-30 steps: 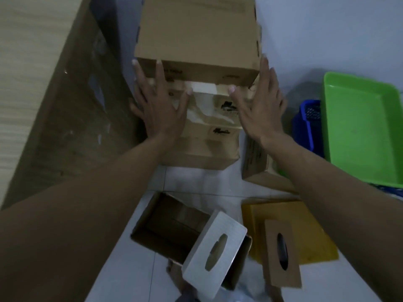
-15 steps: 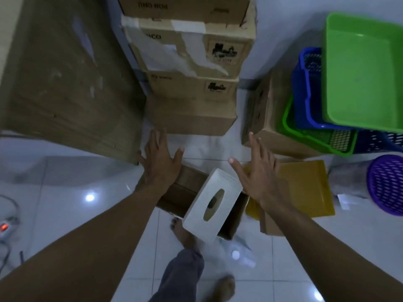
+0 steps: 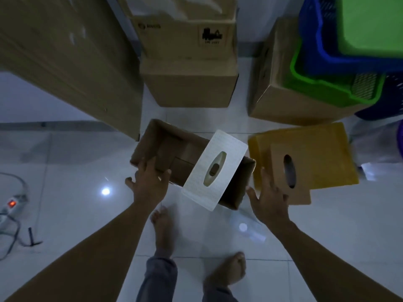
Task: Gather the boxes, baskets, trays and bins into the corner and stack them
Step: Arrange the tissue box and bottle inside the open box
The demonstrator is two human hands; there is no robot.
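Here the open carton (image 3: 168,147) lies between left hand (image 3: 149,184) and right hand (image 3: 269,199).

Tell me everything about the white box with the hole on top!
The white box is a rectangle with rounded corners and an oval slot in its top, like a tissue holder. It leans tilted in the open cardboard box, sticking out over its rim. The left hand and right hand are close but not touching it.

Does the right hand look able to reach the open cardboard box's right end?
Probably yes: the right hand is open beside that end of the open cardboard box, with nothing between them.
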